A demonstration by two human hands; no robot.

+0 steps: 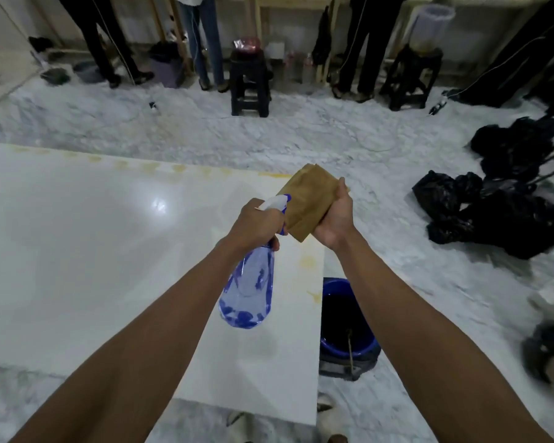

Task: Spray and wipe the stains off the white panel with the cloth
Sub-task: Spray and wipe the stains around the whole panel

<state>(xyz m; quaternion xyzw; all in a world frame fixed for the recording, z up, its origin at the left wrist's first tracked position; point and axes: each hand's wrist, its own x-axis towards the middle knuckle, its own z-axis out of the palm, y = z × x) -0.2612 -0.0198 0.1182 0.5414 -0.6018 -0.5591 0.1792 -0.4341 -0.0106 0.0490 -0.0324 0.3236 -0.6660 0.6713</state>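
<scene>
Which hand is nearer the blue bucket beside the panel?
Right. The right hand, holding the cloth, is up-frame of the blue bucket, almost in line with it. The left hand, gripping the spray bottle, is farther left, over the white panel.

One wide-angle view only — worn on the person's head, looking forward and down over both forearms. The white panel (pixel 77 251) fills the near left, close below; the marble floor (pixel 365 148) stretches far ahead — standing legs along the top edge
</scene>
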